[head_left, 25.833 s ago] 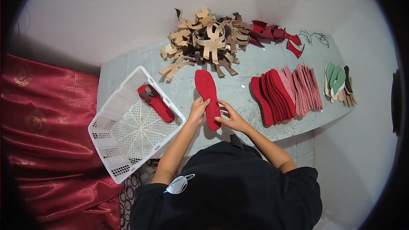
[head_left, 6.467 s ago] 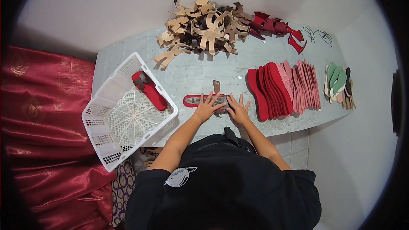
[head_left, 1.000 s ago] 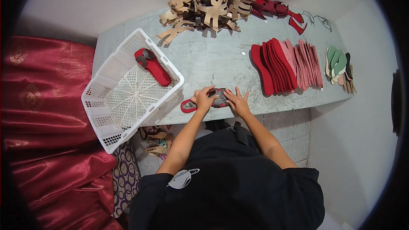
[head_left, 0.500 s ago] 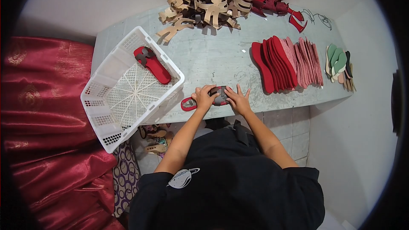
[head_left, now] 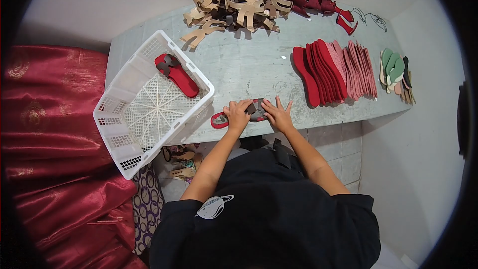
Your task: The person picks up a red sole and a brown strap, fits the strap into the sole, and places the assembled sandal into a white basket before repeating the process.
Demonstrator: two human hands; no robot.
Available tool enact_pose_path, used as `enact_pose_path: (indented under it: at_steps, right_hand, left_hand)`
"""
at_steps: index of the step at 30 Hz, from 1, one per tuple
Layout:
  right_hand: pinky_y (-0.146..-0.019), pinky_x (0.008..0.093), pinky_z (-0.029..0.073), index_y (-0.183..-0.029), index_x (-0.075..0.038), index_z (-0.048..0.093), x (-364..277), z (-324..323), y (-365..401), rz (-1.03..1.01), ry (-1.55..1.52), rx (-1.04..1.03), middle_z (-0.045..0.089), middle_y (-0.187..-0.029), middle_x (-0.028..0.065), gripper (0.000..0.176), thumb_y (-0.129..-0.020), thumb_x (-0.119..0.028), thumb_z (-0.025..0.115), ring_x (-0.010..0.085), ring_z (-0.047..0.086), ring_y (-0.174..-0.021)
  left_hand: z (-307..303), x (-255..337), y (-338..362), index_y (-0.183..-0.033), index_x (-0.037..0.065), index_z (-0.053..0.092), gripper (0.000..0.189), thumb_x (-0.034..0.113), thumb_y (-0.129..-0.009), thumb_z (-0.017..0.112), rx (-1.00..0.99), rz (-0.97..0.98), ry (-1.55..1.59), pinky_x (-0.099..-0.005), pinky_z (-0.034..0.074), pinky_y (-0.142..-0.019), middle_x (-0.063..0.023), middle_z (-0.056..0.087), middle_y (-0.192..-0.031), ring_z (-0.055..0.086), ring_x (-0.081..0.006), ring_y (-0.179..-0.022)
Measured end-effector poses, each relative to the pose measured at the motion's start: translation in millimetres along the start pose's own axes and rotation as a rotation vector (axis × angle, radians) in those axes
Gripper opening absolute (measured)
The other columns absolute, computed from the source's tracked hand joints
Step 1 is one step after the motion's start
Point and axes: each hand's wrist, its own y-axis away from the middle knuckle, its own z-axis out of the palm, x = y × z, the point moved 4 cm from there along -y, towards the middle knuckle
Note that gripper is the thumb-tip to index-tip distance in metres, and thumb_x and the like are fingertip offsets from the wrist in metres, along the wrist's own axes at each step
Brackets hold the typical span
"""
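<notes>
A red sandal sole [head_left: 219, 119] with a dark strap piece on it lies along the near edge of the grey table [head_left: 249, 69]. My left hand [head_left: 238, 114] grips the sole's middle, fingers curled over the strap. My right hand [head_left: 279, 114] presses down on the sole's right end with fingers spread. Most of the sole is hidden under both hands; only its left tip shows.
A white plastic basket [head_left: 124, 119] at the left holds one finished red sandal [head_left: 177, 74]. A heap of tan straps [head_left: 239, 5] and red straps [head_left: 323, 7] lies at the back. Stacked red and pink soles [head_left: 333, 72] and green insoles [head_left: 396, 82] sit right. Red cloth [head_left: 50, 144] lies left.
Over the last second both hands stay on the sole at the table edge, shifting only slightly. Earlier the sole lay bare and red; it now carries a strap piece.
</notes>
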Motion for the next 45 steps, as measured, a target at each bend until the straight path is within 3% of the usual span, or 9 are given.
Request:
enact_pose_path:
  at_steps: [2, 7, 17, 23, 31, 35, 38, 40, 45]
  right_hand:
    - [-0.09, 0.0704, -0.001, -0.124, -0.03, 0.042, -0.5, 0.9, -0.4, -0.004, 0.012, -0.002, 0.036, -0.132, -0.0125, 0.044, -0.081, -0.032, 0.051, 0.0298, 0.022, -0.127]
    - [-0.091, 0.0703, 0.0, -0.124, -0.03, 0.043, -0.5, -0.1, -0.6, -0.013, 0.021, 0.011, 0.036, -0.132, -0.0126, 0.044, -0.081, -0.032, 0.051, 0.0295, 0.023, -0.127]
    - [-0.091, 0.07, 0.0, -0.123, -0.03, 0.044, 0.1, 0.1, -0.6, -0.014, 0.033, 0.027, 0.038, -0.13, -0.0127, 0.043, -0.08, -0.032, 0.053, 0.0287, 0.024, -0.127]
    - [-0.091, 0.0696, -0.001, -0.124, -0.03, 0.043, -0.6, -1.6, -1.1, -0.012, 0.034, -0.001, 0.036, -0.132, -0.0126, 0.044, -0.081, -0.031, 0.052, 0.0285, 0.023, -0.127]
    - [-0.091, 0.0698, 0.0, -0.124, -0.028, 0.043, 0.9, 0.7, -0.5, -0.027, 0.006, 0.012, 0.037, -0.132, -0.0117, 0.043, -0.082, -0.03, 0.051, 0.0283, 0.023, -0.127]
    - [-0.091, 0.0696, -0.001, -0.124, -0.029, 0.043, 2.3, 1.3, -1.1, -0.044, 0.001, 0.021, 0.036, -0.132, -0.0117, 0.043, -0.082, -0.031, 0.051, 0.0283, 0.023, -0.127]
    - [-0.091, 0.0691, -0.002, -0.123, -0.028, 0.044, 6.7, 1.2, -2.0, -0.042, -0.031, 0.017, 0.038, -0.131, -0.0115, 0.042, -0.082, -0.033, 0.051, 0.0287, 0.022, -0.128]
    - [-0.092, 0.0682, -0.004, -0.121, -0.028, 0.048, 7.6, -1.8, -4.7, -0.032, -0.096, -0.027, 0.04, -0.129, -0.0104, 0.04, -0.081, -0.036, 0.051, 0.0301, 0.02, -0.128]
    - [-0.09, 0.0667, -0.01, -0.115, -0.022, 0.054, 6.3, -20.2, -12.0, 0.036, -0.288, -0.117, 0.046, -0.125, -0.0048, 0.036, -0.083, -0.036, 0.051, 0.0324, 0.017, -0.129]
  left_hand:
    - [-2.3, 1.5, 0.9, -0.098, 0.02, 0.061, 0.044, 0.005, -0.057, 0.065, 0.004, 0.018, -0.005, -0.0425, 0.025, -0.076, 0.0086, 0.058, -0.101, 0.045, -0.0186, -0.085]
    - [-0.7, 10.9, 6.9, -0.098, 0.022, 0.059, 0.037, 0.018, -0.062, 0.068, 0.086, 0.175, -0.194, -0.04, 0.026, -0.075, 0.0098, 0.057, -0.1, 0.046, -0.0147, -0.085]
    - [5.2, 11.5, 9.6, -0.099, 0.02, 0.059, 0.03, 0.025, -0.069, 0.062, 0.06, 0.228, -0.254, -0.0394, 0.025, -0.075, 0.0076, 0.057, -0.094, 0.046, -0.0149, -0.083]
    - [7.9, 11.5, 13.2, -0.102, 0.016, 0.057, 0.032, 0.031, -0.074, 0.059, 0.017, 0.251, -0.324, -0.0388, 0.026, -0.076, 0.0064, 0.055, -0.1, 0.045, -0.0146, -0.088]
    - [8.4, 11.3, 33.8, -0.12, 0.006, 0.045, 0.07, 0.058, -0.072, 0.049, -0.038, 0.378, -0.341, -0.043, 0.019, -0.091, -0.0074, 0.042, -0.125, 0.038, -0.0176, -0.111]
    - [21.8, 7.1, 31.5, -0.121, 0.001, 0.042, 0.072, 0.054, -0.073, 0.051, 0.052, 0.457, -0.496, -0.0436, 0.017, -0.095, -0.0112, 0.041, -0.126, 0.034, -0.0197, -0.117]
    - [22.8, 10.3, 24.7, -0.121, -0.003, 0.04, 0.074, 0.053, -0.074, 0.049, -0.057, 0.523, -0.601, -0.0421, 0.018, -0.098, -0.0148, 0.04, -0.125, 0.032, -0.0234, -0.121]
    - [21.1, 8.9, 20.1, -0.121, -0.006, 0.039, 0.074, 0.051, -0.075, 0.049, -0.2, 0.532, -0.527, -0.0409, 0.02, -0.101, -0.0183, 0.038, -0.126, 0.03, -0.0276, -0.123]
    - [3.8, 11.5, 8.5, -0.12, -0.01, 0.035, 0.067, 0.034, -0.074, 0.058, -0.218, 0.521, -0.228, -0.0373, 0.031, -0.098, -0.0241, 0.038, -0.124, 0.039, -0.0323, -0.115]
